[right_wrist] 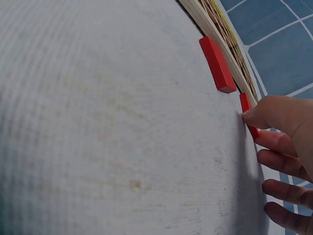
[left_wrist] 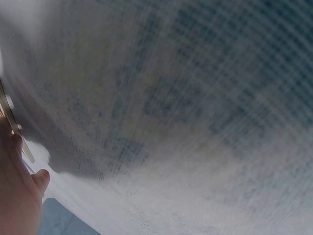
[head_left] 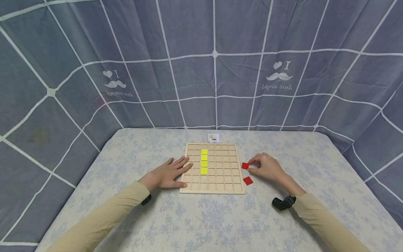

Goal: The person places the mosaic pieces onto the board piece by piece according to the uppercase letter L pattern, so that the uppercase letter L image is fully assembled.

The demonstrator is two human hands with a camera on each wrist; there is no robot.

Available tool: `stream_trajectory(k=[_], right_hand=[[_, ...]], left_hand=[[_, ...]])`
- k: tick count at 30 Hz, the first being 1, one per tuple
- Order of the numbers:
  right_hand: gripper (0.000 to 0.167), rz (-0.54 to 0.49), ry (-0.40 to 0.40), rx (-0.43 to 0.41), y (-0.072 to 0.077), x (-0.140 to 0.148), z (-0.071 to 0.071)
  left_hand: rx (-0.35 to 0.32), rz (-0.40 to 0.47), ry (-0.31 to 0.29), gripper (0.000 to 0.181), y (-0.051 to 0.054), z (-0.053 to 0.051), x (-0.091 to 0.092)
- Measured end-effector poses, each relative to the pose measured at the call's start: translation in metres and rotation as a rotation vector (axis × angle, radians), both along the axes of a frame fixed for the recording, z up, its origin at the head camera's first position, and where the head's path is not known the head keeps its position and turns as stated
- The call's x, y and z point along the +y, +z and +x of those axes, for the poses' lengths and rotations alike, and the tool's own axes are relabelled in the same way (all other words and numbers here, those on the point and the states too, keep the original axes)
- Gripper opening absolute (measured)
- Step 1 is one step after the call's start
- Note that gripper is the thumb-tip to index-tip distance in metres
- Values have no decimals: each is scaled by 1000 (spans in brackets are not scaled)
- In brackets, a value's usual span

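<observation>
A wooden grid board (head_left: 220, 187) lies flat on the table. Several yellow square tiles (head_left: 204, 161) form a column in its left half. My left hand (head_left: 170, 173) rests with fingers spread over the board's left edge; the left wrist view catches only part of that hand (left_wrist: 19, 181). To the right of the board, my right hand (head_left: 267, 168) pinches a red square tile (head_left: 245, 166) between thumb and index finger, also visible in the right wrist view. A second red tile (head_left: 248, 181) lies nearer to me, beside the board's right edge.
A small printed card (head_left: 213, 138) with a coloured grid pattern lies just behind the board. The table (head_left: 151, 220) wears a pale floral cloth. A blue-grey curtain (head_left: 195, 77) with white lines hangs behind and along both sides.
</observation>
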State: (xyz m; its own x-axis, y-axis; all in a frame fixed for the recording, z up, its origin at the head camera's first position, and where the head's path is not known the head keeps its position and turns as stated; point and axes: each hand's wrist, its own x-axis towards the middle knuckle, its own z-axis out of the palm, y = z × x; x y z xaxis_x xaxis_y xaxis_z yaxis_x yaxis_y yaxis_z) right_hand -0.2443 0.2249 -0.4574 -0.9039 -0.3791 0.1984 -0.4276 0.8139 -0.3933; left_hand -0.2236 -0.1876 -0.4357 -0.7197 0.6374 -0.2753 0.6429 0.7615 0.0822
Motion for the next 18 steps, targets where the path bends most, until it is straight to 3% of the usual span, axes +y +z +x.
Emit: stream_trajectory(k=[18], right_hand=[[23,-44,-49,9,7,-3,1]], left_hand=[[-2,4,-2,81,3,1,1]])
